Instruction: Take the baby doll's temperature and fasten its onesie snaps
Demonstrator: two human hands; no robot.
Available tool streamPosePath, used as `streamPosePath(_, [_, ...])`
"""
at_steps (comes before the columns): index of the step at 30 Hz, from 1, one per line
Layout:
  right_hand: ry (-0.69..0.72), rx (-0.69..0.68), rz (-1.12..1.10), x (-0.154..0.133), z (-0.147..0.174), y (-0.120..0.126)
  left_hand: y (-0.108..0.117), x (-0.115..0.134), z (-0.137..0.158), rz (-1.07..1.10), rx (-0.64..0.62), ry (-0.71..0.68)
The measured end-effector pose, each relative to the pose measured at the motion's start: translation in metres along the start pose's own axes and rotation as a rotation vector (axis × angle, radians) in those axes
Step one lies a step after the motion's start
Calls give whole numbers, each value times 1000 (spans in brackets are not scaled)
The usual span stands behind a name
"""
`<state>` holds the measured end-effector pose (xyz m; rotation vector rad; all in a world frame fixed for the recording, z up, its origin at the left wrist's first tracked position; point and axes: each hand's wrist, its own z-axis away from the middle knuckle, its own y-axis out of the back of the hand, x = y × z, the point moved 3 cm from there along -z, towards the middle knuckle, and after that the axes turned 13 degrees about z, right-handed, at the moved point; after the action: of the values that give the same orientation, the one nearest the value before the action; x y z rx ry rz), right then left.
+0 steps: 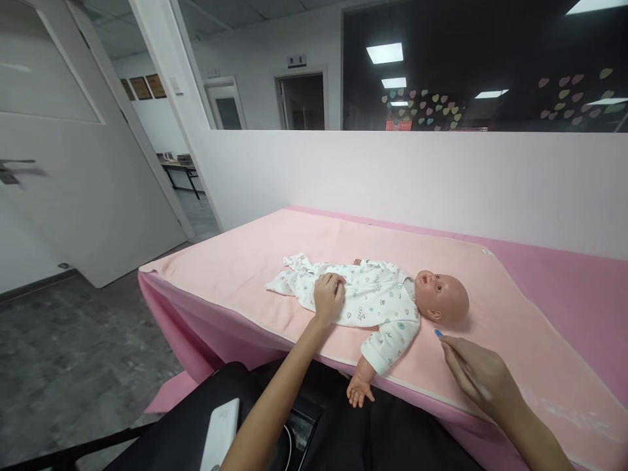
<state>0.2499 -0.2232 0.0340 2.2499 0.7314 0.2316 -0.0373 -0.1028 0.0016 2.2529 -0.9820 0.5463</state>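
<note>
A baby doll in a white patterned sleepsuit lies on its back on a pink blanket, its bald head to the right. My left hand rests on the doll's lower body with curled fingers; a small dark spot shows by the fingertips, too small to name. Just below the head, my right hand pinches a slim stick with a blue tip, pointing toward the doll without touching it. A whitish end of it shows near the palm. One doll arm hangs over the table's front edge.
A deeper pink cloth lies under the blanket. Behind the table stands a white half wall with a window above. On the lower left, a white phone-like object lies on my lap. A white door stands at the left.
</note>
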Motion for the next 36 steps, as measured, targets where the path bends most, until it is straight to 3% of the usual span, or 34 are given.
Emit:
streamPosePath(2, [50, -39, 104, 11, 19, -8, 3, 2, -1, -15, 54, -12])
streamPosePath(7, [86, -312, 138, 62, 42, -32, 2, 22, -14, -17, 324, 29])
streamPosePath(8, [103, -347, 138, 67, 44, -36, -5, 30, -17, 0, 302, -8])
streamPosePath(10, [138, -376, 146, 70, 44, -43, -27, 51, -22, 29, 140, -152])
streamPosePath(13, [85, -291, 134, 62, 39, -44, -64, 80, -19, 23, -169, -415])
streamPosePath(15, [5, -208, 97, 56, 33, -42, -80, 89, -15, -3, -246, -490])
streamPosePath(19, [-47, -147, 67, 42, 2, -53, -90, 85, -10, -26, -236, -407])
streamPosePath(23, [-79, -76, 16, 22, -55, -90, -89, 77, -5, -32, -276, -343])
streamPosePath(26, [-224, 44, -161, 10, -87, -117, -88, 73, -4, -27, -276, -307])
streamPosePath(30, [-358, 129, -280, 8, -91, -132, -88, 69, -3, 3, -263, -292])
streamPosePath(36, [-326, 158, -287, 13, -81, -133, -88, 70, -2, 23, -293, -330])
